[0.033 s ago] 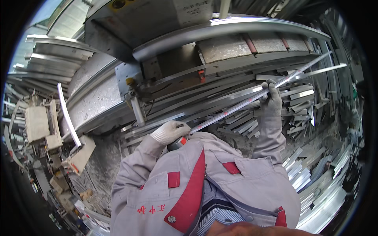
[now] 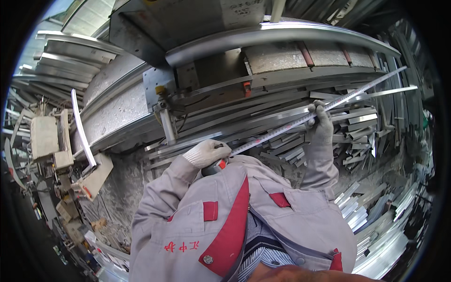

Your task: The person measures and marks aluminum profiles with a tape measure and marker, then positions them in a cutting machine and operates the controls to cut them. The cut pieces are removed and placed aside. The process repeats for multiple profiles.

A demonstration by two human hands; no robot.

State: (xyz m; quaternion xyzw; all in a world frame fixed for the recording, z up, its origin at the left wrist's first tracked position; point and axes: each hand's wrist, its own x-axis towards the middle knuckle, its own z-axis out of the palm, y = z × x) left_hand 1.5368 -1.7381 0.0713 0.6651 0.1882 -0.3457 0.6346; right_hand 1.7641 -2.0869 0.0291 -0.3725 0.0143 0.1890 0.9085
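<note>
A tape measure's dark case with a red patch (image 2: 219, 166) sits in my gloved left hand (image 2: 206, 154), whose fingers are closed round it close to my jacket front. From there the pulled-out pale blade (image 2: 272, 134) slants up and to the right. Farther along, my gloved right hand (image 2: 322, 126) has the blade between thumb and fingers. The blade's free end runs well past that hand, reaching over the metal lengths at the far right. Part of the case is hidden by the left glove and sleeve.
Ahead stands a metal machine (image 2: 188, 23) with a long shiny bar (image 2: 291, 34). Cut metal profiles (image 2: 291, 145) lie piled below it, and more strips (image 2: 359, 211) lie at the lower right. At the left, a curved white strip (image 2: 82, 127) stands near a beige machine part (image 2: 44, 136).
The whole view has shifted slightly, with the machine a little farther right and lower. My right hand is slightly nearer me and lower on the picture, still at the blade.
</note>
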